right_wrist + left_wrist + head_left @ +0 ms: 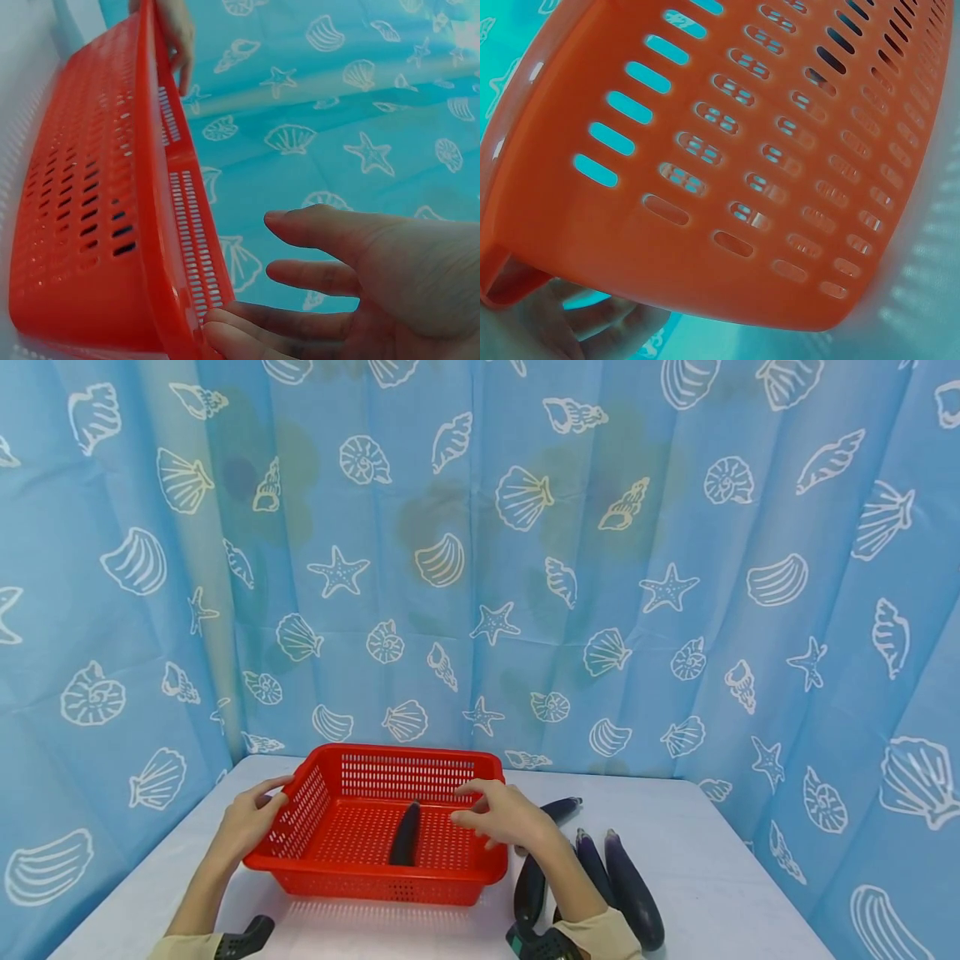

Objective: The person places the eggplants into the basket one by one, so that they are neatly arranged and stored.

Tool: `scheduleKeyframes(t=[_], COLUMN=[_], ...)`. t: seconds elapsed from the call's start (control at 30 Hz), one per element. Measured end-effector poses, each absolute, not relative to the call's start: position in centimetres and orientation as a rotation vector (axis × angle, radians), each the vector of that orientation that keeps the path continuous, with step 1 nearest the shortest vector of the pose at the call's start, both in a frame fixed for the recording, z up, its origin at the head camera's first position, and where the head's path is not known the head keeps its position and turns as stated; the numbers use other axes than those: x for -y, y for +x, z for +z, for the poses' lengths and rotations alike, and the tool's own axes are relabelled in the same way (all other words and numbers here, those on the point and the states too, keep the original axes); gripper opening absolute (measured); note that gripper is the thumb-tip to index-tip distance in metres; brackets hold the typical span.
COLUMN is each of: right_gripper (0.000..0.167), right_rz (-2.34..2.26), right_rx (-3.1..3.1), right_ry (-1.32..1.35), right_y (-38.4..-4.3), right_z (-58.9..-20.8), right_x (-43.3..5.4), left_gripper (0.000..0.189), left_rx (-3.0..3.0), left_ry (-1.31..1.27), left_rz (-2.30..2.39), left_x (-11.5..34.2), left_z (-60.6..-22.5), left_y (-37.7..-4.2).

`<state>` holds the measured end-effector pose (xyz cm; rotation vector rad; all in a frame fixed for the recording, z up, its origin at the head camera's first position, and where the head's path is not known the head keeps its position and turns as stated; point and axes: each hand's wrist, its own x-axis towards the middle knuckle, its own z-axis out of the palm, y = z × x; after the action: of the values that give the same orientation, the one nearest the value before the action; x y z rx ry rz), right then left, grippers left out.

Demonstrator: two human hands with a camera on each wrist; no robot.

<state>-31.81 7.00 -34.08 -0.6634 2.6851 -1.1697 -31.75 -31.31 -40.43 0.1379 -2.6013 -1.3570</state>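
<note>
A red plastic basket (352,875) with slotted walls sits on the white table, and one dark eggplant (406,837) lies inside it. My left hand (253,817) grips the basket's left rim; in the left wrist view its fingers (619,319) show below the rim, beyond the slotted wall. At the right end, my right hand (504,814) hovers over the rim with fingers spread and loosely bent. The right wrist view shows its lower fingertips (225,319) right at the rim, thumb and forefinger apart with nothing between them.
Several eggplants (633,889) lie on the white table (720,877) to the right of the basket, partly hidden behind my right forearm. A blue curtain (480,568) with white shell prints hangs behind the table and along both sides.
</note>
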Motion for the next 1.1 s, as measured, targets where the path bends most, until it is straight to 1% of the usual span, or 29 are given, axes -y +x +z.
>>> scheduleKeyframes(t=[0.57, 0.87, 1.1], right_gripper=[0.052, 0.051, 0.047], right_rz=[-1.242, -1.337, -1.389], right_rx=[-2.729, -2.709, -2.747], right_ry=[-0.597, -0.615, -0.628], right_y=[-31.7, -32.4, -32.6], right_z=[-34.1, -35.6, -36.6], right_x=[-9.5, -10.5, -11.0], left_gripper=[0.054, 0.053, 0.054], left_rx=[2.606, 2.605, 2.601], left_ry=[0.145, 0.141, 0.145], left_rz=[-1.35, -1.353, -1.364], left_x=[31.3, 31.4, 31.3], left_z=[-40.5, -40.5, -40.5], left_y=[-31.8, -31.8, -31.7])
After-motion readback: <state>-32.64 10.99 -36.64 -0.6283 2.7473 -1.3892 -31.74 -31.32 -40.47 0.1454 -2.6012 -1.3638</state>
